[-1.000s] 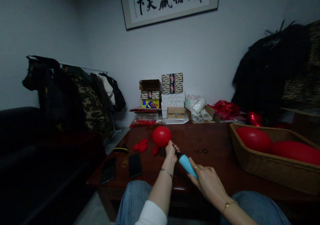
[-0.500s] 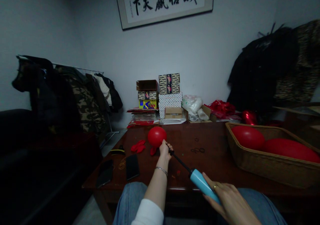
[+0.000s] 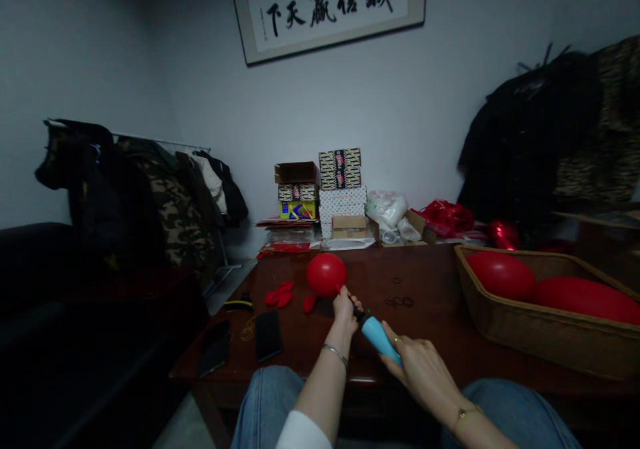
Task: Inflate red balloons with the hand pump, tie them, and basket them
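Note:
A partly filled red balloon hangs over the table at the black nozzle end of a light-blue hand pump. My left hand is closed around the balloon's neck and the pump's tip; its fingers hide the joint. The blue barrel is gripped by my right hand, and the black rod shows only a short length. Left of the balloon, limp red balloons lie on the table, with another flat red balloon just beneath it.
On the wooden table lie a dark phone, a second dark flat item, a yellow-black tool and several dark rings. At right stands a wicker basket with inflated red balloons. Stacked boxes line the back.
My right hand has pushed the blue barrel forward toward my left hand, so less rod shows. The balloon looks slightly larger and, with my left hand, sits a little farther right.

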The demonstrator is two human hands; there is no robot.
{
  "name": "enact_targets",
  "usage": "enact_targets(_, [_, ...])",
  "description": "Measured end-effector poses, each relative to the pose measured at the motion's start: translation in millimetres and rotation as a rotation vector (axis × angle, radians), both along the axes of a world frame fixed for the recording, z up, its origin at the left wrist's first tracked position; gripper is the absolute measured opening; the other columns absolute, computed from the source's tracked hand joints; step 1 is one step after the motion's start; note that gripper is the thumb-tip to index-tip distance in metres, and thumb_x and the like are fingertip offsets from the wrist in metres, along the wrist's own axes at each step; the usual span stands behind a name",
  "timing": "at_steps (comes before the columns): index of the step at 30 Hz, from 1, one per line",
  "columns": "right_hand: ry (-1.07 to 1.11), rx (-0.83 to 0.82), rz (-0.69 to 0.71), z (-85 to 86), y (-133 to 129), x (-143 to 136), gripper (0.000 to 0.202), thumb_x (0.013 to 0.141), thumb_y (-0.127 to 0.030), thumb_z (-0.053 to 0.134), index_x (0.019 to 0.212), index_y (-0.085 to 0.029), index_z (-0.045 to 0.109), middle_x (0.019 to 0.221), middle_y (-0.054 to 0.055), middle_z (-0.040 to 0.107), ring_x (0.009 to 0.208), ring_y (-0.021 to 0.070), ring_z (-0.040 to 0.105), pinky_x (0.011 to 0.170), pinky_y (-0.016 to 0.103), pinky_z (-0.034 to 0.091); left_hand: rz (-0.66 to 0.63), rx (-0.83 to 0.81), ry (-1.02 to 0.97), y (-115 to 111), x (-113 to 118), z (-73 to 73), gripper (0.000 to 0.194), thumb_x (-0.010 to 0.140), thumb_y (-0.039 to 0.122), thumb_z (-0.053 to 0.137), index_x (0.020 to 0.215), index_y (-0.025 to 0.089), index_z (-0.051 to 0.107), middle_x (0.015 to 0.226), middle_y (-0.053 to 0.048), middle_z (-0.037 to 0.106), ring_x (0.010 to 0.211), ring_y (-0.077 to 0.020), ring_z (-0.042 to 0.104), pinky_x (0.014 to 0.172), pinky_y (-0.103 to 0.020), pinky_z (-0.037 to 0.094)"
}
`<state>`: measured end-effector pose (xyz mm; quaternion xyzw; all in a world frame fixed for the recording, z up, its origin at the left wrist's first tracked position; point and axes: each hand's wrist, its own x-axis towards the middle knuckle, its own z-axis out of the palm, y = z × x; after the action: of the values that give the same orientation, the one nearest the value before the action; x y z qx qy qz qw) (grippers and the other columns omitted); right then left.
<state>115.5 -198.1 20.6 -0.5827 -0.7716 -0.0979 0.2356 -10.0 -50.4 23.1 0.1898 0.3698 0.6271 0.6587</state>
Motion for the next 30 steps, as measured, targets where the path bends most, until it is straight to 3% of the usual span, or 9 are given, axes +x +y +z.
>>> enact_targets(7, [0.010, -0.010, 0.028, -4.8, -6, -4, 0.048, 0.086, -0.030, 0.048, 0.132, -0.017, 0.044, 0.082, 0.005, 0.068, 0.072, 0.0183, 0.064, 0.070, 0.029, 0.042, 0.037, -0.032, 0.000, 7, -13, 0.6, 0.027, 0.088, 0.029, 0.042, 0.064, 0.019, 0.036, 0.044, 0.007, 0.035, 0.033, -0.0057, 0.032, 0.035, -0.017, 0.023])
enact_targets(13, [0.034, 0.092, 0.071, -17.0, -28, 21, 0.051, 0.084, -0.034, 0.051, 0.133, -0.021, 0.042, 0.088, 0.005, 0.069, 0.073, 0.0183, 0.064, 0.071, 0.030, 0.045, 0.053, -0.034, -0.026, 16, -24, 5.7, 0.027, 0.087, 0.028, 0.044, 0.063, 0.019, 0.037, 0.044, 0.006, 0.036, 0.033, -0.0059, 0.034, 0.035, -0.017, 0.024])
enact_targets(20, [0.069, 0.059, 0.114, -16.8, -53, 43, 0.053, 0.083, -0.033, 0.056, 0.133, -0.025, 0.042, 0.103, 0.005, 0.068, 0.084, 0.0186, 0.065, 0.071, 0.028, 0.048, 0.061, -0.003, -0.033, 21, -30, 8.3, 0.027, 0.086, 0.029, 0.048, 0.063, 0.019, 0.036, 0.044, 0.006, 0.036, 0.033, -0.0062, 0.034, 0.035, -0.018, 0.025])
enact_targets(30, [0.003, 0.053, 0.058, -11.4, -27, 27, 0.049, 0.084, -0.029, 0.052, 0.132, -0.020, 0.044, 0.087, 0.005, 0.069, 0.075, 0.0177, 0.064, 0.071, 0.029, 0.043, 0.058, -0.034, -0.043, 9, -8, 0.6, 0.027, 0.088, 0.031, 0.044, 0.065, 0.020, 0.036, 0.044, 0.007, 0.035, 0.033, -0.0057, 0.033, 0.036, -0.017, 0.023])
